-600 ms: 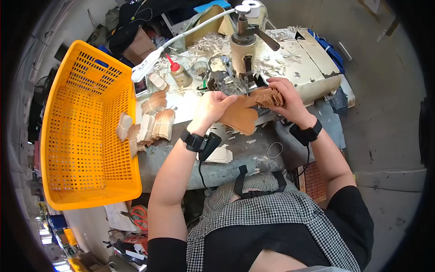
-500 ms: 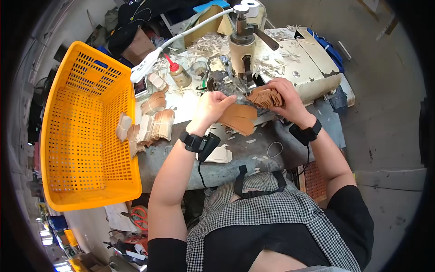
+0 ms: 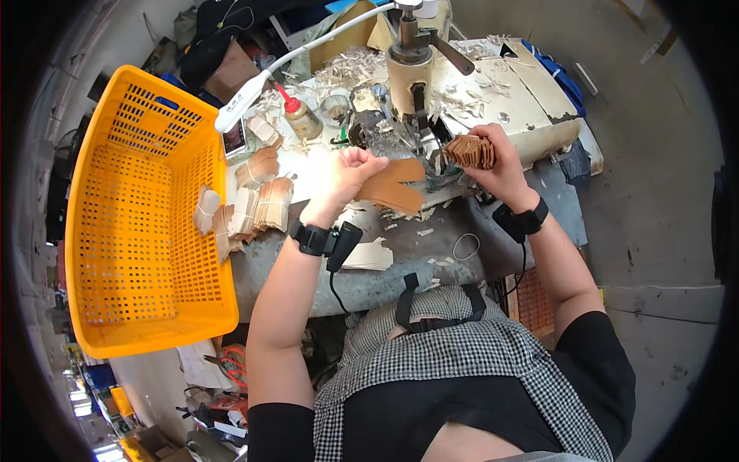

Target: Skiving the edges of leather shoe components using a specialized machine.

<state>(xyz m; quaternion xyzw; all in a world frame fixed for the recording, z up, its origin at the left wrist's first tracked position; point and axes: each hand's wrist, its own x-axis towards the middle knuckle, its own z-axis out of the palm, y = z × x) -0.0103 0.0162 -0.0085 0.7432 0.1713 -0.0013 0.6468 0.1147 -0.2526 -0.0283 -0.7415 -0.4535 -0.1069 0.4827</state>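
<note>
Note, near frame centre, tan leather-like pieces [image 3: 394, 185] pinched in the left hand [image 3: 350, 172] and, apart to its right, a brown layered stack [image 3: 471, 152] clamped in the right hand [image 3: 500, 163] near the skiving machine [image 3: 409, 77], perhaps liable to spill from a slackened grip.

Worktable [image 3: 416, 254], its grey front part bare in places; toward the rear stands a cream-coloured machine [image 3: 408, 81] with a dark lever, pale offcuts [image 3: 350, 68] heaped to its left; left of the machine, a clear cup [image 3: 335, 110] and, just beside it, a bottle with a red nozzle [image 3: 303, 121]; nearer the left edge, banded bundles of pale and brown pieces [image 3: 273, 204], set close together; at the front, a low pile of pale flat pieces [image 3: 368, 256]; to its right, a thin loop [image 3: 465, 246] and scattered scraps [image 3: 426, 232].
</note>
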